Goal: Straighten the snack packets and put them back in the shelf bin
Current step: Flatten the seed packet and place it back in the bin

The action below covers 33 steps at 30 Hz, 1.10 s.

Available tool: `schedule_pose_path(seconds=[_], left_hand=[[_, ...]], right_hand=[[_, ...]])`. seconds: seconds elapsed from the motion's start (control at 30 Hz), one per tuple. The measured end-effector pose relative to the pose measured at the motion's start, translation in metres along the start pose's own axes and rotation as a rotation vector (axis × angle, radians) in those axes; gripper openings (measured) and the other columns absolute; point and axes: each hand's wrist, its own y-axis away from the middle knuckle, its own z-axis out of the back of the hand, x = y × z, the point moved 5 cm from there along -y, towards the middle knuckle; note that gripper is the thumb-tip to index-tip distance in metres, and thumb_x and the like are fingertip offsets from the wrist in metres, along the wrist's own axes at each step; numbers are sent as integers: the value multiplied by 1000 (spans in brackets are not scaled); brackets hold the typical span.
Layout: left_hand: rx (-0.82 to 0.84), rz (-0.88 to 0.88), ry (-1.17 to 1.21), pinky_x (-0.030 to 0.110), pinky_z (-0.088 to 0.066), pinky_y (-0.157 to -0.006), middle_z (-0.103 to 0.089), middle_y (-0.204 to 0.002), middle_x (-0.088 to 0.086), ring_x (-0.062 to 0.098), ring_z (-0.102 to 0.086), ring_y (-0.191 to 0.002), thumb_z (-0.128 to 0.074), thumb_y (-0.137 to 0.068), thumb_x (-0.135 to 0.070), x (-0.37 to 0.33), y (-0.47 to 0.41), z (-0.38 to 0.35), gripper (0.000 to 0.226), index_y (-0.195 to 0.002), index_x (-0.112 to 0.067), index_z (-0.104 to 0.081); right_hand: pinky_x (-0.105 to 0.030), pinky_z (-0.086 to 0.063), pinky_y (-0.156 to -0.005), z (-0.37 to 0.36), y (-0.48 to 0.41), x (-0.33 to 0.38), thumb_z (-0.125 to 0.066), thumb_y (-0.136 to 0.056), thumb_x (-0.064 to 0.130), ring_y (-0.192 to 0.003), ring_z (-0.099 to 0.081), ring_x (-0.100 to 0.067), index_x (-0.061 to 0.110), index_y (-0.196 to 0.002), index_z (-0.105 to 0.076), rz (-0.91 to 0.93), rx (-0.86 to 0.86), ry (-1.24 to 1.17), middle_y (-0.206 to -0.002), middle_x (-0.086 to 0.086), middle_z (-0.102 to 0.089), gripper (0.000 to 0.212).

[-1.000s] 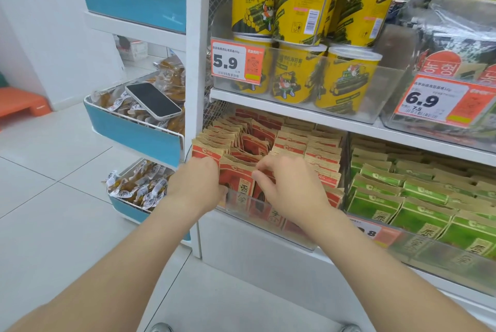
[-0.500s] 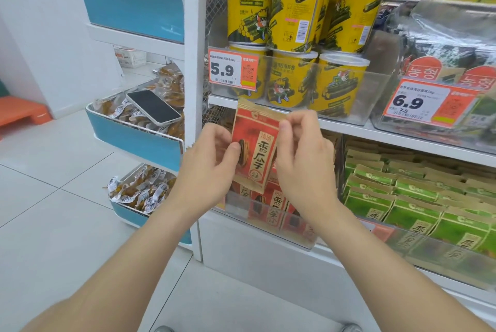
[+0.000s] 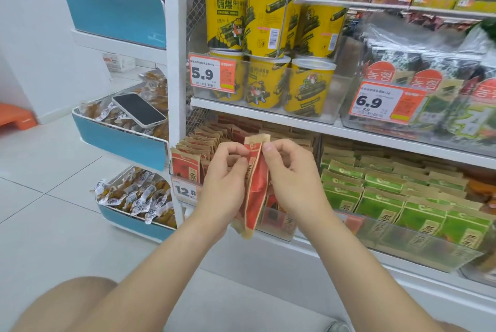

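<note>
the left hand [image 3: 226, 186] and right hand [image 3: 294, 180] now pinch the red packet [image 3: 257, 192] turned edge-on and lower, just before the bin [image 3: 281, 227]; it seems ready to slide back.

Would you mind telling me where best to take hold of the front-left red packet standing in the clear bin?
The front-left red packet is probably best pinched by its top edge, from above: it stands upright, the clear bin wall covers its lower part and packets crowd behind it.
</note>
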Motion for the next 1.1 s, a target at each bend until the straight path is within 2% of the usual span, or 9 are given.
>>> schedule_pose_path(seconds=[0.17, 0.3, 0.53, 0.67, 0.77, 0.83, 0.9, 1.0, 1.1], left_hand=[[81, 76, 97, 45, -54, -73, -70, -87, 5, 23, -65, -80, -59, -109, -30, -9, 8, -11, 16, -106, -18, -69], [149, 59, 197, 44, -57, -80, -73, -103, 18, 24, -70, -92, -56, -111, -39, -10, 23, -21, 28, -118, -12, -62], [92, 127, 195, 48, -52, -76, -64, -89, 4, 21, -64, -83, -55, -110, -31, 4, 27, -39, 12, -99, -24, -56], [96, 195, 364, 50, -55, -81, -66, -93, 9, 26, -67, -87, -53, -114, -31, 4, 29, -43, 17, -105, -17, -58], [93, 184, 386, 58, -57, -96, -71, -104, 24, 35, -71, -98, -53, -112, -38, -1, 31, -42, 32, -114, -7, -60], [117, 164, 344, 59, -57, -102, -73, -118, 29, 39, -75, -109, -54, -110, -42, -4, 32, -39, 45, -124, 0, -61], [165, 112, 264, 60, -58, -100, -72, -113, 29, 38, -73, -102, -60, -108, -43, -8, 34, -34, 46, -112, 2, -63], [245, 18, 78, 76, -52, -99, -62, -102, 36, 49, -64, -90, -74, -96, -51, -12, 40, -28, 50, -93, -3, -60], [256, -38, 14, 76, -52, -95, -65, -94, 28, 47, -63, -85, -74, -91, -50, -13, 48, -24, 45, -91, -7, -61]], right_hand=[[-60, -63, -72, 7, 8, 2, -60, -103, 43, -77, -76, -31, 34, -90, -71, 40, -21, -19, -80, 1, -76, 19], [-58, -63, -67, 14, 15, 6, -62, -108, 30, -71, -75, -30, 26, -93, -69, 61, 28, 0, -78, -2, -76, 17], [-39, -63, -79, 35, 18, -6, -75, -95, 28, -79, -74, -10, 27, -94, -73, -49, 163, 190, -88, 9, -78, 2], [-49, -64, -91, 36, 27, -16, -78, -92, 45, -93, -79, -24, 30, -104, -62, -269, 332, 128, -102, 4, -80, 25], [-42, -60, -79, 38, 32, -12, -75, -98, 45, -98, -78, -38, 19, -112, -56, -398, 367, -52, -101, -8, -83, 35], [-44, -59, -71, 39, 32, -7, -72, -100, 49, -96, -77, -44, 19, -108, -56, -372, 313, -96, -99, -11, -82, 35], [-46, -61, -64, 42, 30, -5, -69, -99, 57, -82, -76, -46, 21, -102, -58, -296, 229, -84, -90, -10, -82, 38], [-28, -47, -47, 48, 28, -3, -62, -103, 55, -49, -59, -23, 16, -95, -62, -166, 129, 42, -66, 0, -70, 40], [-47, -61, -60, 44, 30, -3, -54, -108, 56, -56, -69, -24, 20, -87, -64, -100, 119, 122, -66, -4, -72, 42]])
